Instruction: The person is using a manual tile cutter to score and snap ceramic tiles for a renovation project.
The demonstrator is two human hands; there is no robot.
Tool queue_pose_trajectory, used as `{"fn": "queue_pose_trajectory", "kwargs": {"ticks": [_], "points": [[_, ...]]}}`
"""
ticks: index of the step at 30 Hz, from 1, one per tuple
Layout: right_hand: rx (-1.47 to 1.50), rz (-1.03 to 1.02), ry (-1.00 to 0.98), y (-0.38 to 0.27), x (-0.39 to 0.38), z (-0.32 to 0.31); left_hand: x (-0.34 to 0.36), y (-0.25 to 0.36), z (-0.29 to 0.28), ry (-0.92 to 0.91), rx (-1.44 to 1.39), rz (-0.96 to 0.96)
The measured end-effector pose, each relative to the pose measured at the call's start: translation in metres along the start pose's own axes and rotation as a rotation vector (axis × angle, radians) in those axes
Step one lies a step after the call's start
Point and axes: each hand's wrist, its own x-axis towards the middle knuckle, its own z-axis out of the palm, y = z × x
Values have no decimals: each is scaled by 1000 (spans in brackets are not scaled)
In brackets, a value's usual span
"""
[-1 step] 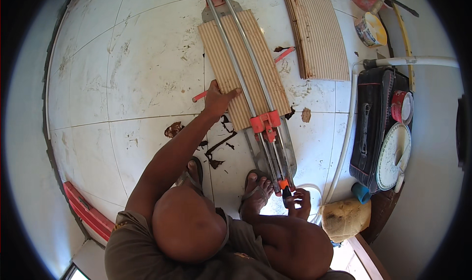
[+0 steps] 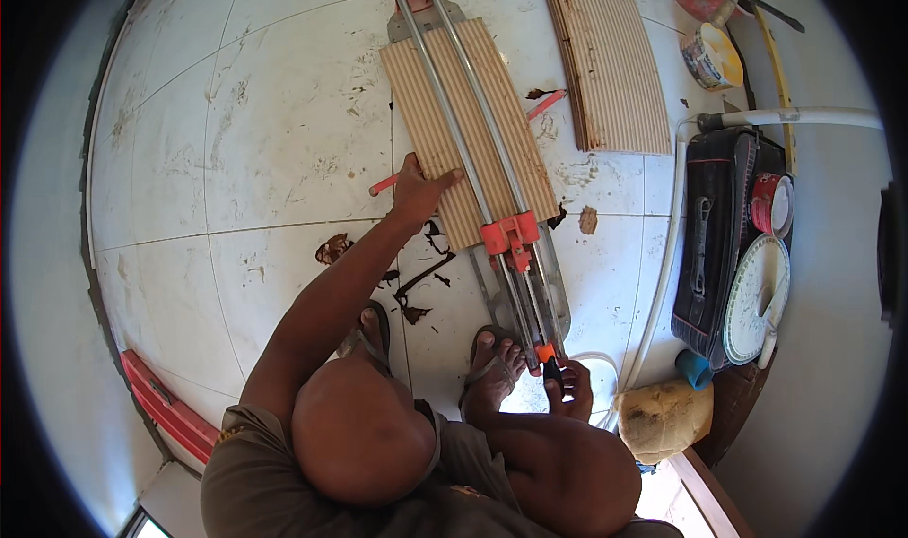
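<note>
Head view: beige ribbed rectangular tile [image 2: 420, 111] lies in red-and-metal twin-rail cutter [image 2: 511, 234], rails crossing above it. Left hand [image 2: 418, 196] on tile's left edge, thumb on top; underside grip can't be told. Right hand [image 2: 571, 390] grasps black-and-orange handle [image 2: 551, 368]. Dark-brown torn scraps [image 2: 413, 313] nearby; beige ribbed tile stack [image 2: 619, 75] and black fabric case [image 2: 724, 183] rightward.

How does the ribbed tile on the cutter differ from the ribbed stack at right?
The ribbed tile lies on the tile cutter, under its rails; the tile stack lies on the floor. The left hand rests on the tile, none on the stack. The stack shows layered edges; the tile shows none. Both have beige, ribbed faces.
</note>
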Motion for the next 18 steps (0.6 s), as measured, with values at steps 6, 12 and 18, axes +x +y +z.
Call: {"fn": "queue_pose_trajectory", "kwargs": {"ticks": [6,12,18], "points": [[-27,-217,-27,-11,2,15,3,-10,1,48,-5,71],[-36,-317,-109,-12,17,14,1,-7,0,42,-74,67],[138,-31,-135,-28,13,18,2,-10,-1,26,-27,82]]}}
